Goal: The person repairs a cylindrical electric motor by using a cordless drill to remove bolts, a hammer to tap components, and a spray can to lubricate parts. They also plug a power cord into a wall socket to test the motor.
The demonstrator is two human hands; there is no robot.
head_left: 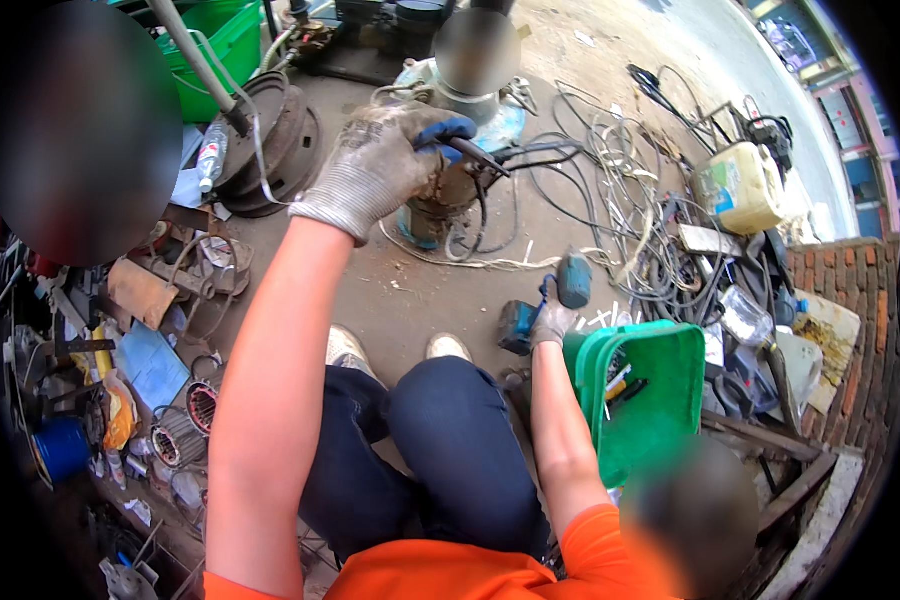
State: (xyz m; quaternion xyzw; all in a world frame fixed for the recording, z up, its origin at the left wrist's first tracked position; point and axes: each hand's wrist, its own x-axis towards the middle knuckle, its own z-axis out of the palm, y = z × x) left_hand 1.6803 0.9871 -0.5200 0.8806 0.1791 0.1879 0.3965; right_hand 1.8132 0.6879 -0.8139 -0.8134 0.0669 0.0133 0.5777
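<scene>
My left hand, in a grey knit glove, is raised and closed around the blue handle of a dark tool, right over a rusty pump-like machine standing on the concrete floor. My right hand, also gloved, grips a teal cordless drill low by my right knee, next to a green plastic box with small tools in it. My knees in dark trousers and two light shoes are below the machine.
A tangle of cables and wires lies right of the machine, with a yellowish jerrycan beyond. Rusty discs and a green bin sit at upper left. Scrap parts, a blue cylinder and a brick wall flank me.
</scene>
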